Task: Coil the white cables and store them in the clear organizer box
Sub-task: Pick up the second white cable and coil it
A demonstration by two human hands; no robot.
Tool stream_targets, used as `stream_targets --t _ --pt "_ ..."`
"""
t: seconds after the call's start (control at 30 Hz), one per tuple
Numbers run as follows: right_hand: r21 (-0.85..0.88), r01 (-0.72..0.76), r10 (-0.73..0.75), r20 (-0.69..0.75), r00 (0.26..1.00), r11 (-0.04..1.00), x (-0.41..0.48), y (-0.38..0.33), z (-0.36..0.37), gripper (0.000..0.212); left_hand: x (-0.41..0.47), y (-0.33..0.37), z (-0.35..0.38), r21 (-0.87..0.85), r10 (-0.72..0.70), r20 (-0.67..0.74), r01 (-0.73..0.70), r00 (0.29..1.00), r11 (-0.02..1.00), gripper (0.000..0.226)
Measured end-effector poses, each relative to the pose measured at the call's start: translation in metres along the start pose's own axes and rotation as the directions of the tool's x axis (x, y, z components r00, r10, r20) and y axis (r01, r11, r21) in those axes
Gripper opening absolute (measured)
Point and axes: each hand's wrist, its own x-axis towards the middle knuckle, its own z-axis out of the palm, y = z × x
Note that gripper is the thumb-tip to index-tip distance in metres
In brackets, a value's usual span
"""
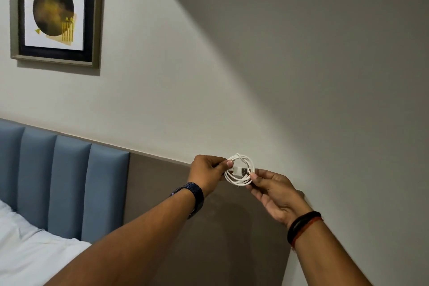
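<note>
We hold one white cable (pixel 240 169), wound into a small round coil with its USB plug lying across the loops, at lower centre of frame. Left hand (pixel 207 173) pinches the coil's left rim; right hand (pixel 274 190) pinches its right. Coiling looks near finished; storing remains, and no organizer box is in view. The cord looks thin, smooth and springy. Beyond: padded blue headboard (pixel 62 181), matte wall, framed print (pixel 54 10) upper left.

The cable (pixel 240 169) is white, its plug dark-faced. The headboard (pixel 62 183) is blue, ribbed in upright panels. The picture (pixel 53 10) shows a dark disc with yellow triangles.
</note>
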Motion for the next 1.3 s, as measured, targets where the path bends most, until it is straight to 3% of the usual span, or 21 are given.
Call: stream_targets --t 0.43,0.63,0.73,0.87,1.07,1.2,1.3 --pt "0.103 0.064 -0.048 -0.151 0.987 0.993 0.01 0.022 -0.029 0.025 -0.014 -0.039 0.03 -0.01 -0.056 0.083 0.057 0.995 0.998 0.01" --pt "0.07 0.069 -0.059 -0.14 0.988 0.995 0.018 0.028 -0.043 0.019 -0.02 -0.053 0.04 0.284 0.06 0.072 -0.079 0.996 0.956 0.012" --pt "0.043 0.056 -0.052 -0.079 0.996 0.998 0.019 0.03 -0.05 0.014 -0.019 -0.055 0.039 0.359 0.098 0.092 -0.125 0.991 0.925 0.016" --pt "0.037 0.089 -0.082 -0.141 0.987 0.995 0.026 0.033 -0.054 0.014 -0.016 -0.054 0.039 0.378 0.109 0.137 -0.153 0.985 0.913 0.02" --pt "0.118 0.071 -0.048 -0.189 0.981 0.99 0.037 0.044 -0.062 0.015 -0.009 -0.056 0.037 0.367 -0.01 0.218 -0.072 0.976 0.927 0.02" --pt "0.032 -0.027 0.03 -0.093 0.995 0.999 0.039 0.052 -0.073 0.012 -0.007 -0.064 0.034 0.375 -0.115 0.238 0.018 0.964 0.927 0.025" --pt "-0.073 -0.068 0.06 -0.105 0.993 0.995 0.04 0.065 -0.082 0.012 -0.014 -0.08 0.037 0.358 -0.17 0.191 0.093 0.967 0.929 0.036"
